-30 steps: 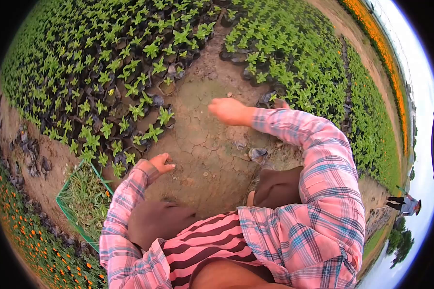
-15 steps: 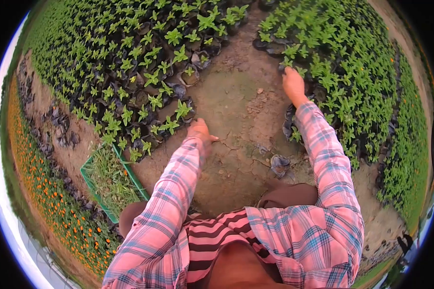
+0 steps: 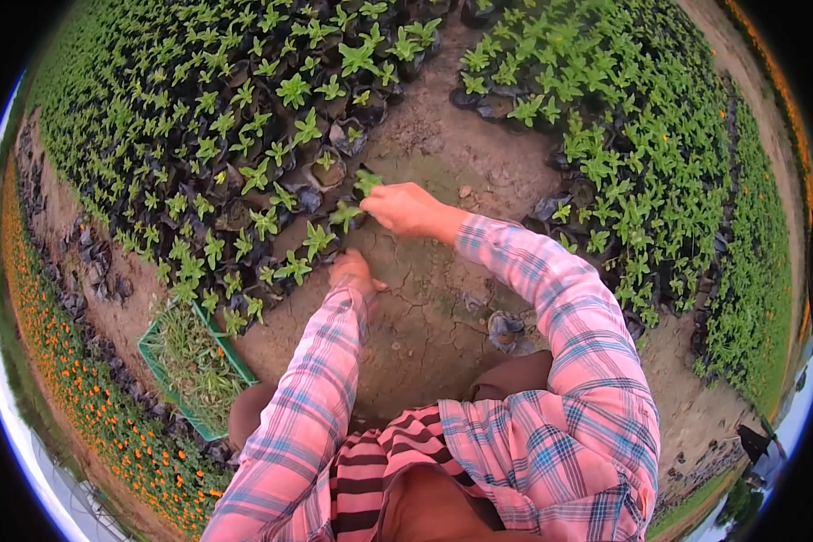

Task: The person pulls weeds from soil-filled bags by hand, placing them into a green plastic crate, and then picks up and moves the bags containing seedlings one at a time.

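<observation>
My right hand (image 3: 405, 210) reaches across the bare soil to the left bed, its fingers closed on a small green seedling (image 3: 368, 182). Any pot or roots below those leaves are hidden. Nearer to me, my left hand (image 3: 351, 270) is low at the edge of the same bed, with its thumb spread out to the right. Its other fingers point down by the potted seedlings and are partly hidden; nothing shows in its grasp. Close to both hands, another leafy seedling (image 3: 318, 238) stands among dark plastic grow bags (image 3: 308, 199).
A second block of seedlings (image 3: 637, 194) fills the right side. A green crate (image 3: 235, 357) of pulled weeds stands by my left knee. A crumpled dark bag (image 3: 508, 331) lies on the cracked soil (image 3: 425, 312). Orange flowers (image 3: 108, 397) grow at far left.
My right hand has swung from the right bed over to the left bed, with a seedling in its fingers. My left hand stays by the left bed's edge; the view has shifted slightly.
</observation>
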Demonstrator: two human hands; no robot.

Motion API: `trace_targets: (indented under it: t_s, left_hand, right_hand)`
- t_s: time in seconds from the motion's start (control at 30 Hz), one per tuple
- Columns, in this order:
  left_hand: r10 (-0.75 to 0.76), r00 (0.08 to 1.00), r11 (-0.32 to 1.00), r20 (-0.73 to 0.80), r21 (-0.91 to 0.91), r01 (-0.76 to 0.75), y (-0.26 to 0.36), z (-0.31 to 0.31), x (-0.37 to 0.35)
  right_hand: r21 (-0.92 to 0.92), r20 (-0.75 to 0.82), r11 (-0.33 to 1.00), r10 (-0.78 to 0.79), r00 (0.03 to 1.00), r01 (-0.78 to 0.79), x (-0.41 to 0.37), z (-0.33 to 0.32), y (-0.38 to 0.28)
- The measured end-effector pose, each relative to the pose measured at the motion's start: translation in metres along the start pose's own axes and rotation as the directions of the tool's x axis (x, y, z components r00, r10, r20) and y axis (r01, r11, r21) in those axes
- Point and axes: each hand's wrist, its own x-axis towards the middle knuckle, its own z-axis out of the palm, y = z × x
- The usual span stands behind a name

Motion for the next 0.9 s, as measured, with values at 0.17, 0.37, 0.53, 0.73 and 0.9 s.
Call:
trace_targets:
  t_s: [0.17,0.37,0.53,0.73,0.9]
  left_hand:
    - [0.035,0.999,0.999,-0.012,0.009,-0.035,-0.003,0.001,0.002]
    - [0.001,1.000,0.999,0.008,0.043,-0.002,0.002,-0.006,-0.002]
    - [-0.032,0.997,0.999,0.066,0.017,0.031,0.003,-0.008,-0.003]
    - [-0.044,0.999,0.998,0.032,0.043,0.043,0.005,-0.006,0.003]
    - [-0.036,0.998,0.999,0.046,0.016,0.036,0.005,-0.009,-0.004]
  right_hand:
    - [-0.103,-0.554,0.772,0.479,0.681,-0.627,-0.026,-0.054,0.069]
    - [-0.312,-0.409,0.616,0.600,0.687,-0.723,-0.064,-0.073,0.148]
    - [0.086,-0.004,0.726,0.685,0.729,-0.682,-0.067,-0.072,0.054]
    - [0.509,0.757,0.246,0.329,0.565,-0.825,-0.083,-0.069,0.005]
    - [0.618,-0.254,0.472,0.877,0.409,-0.628,-0.042,-0.098,0.111]
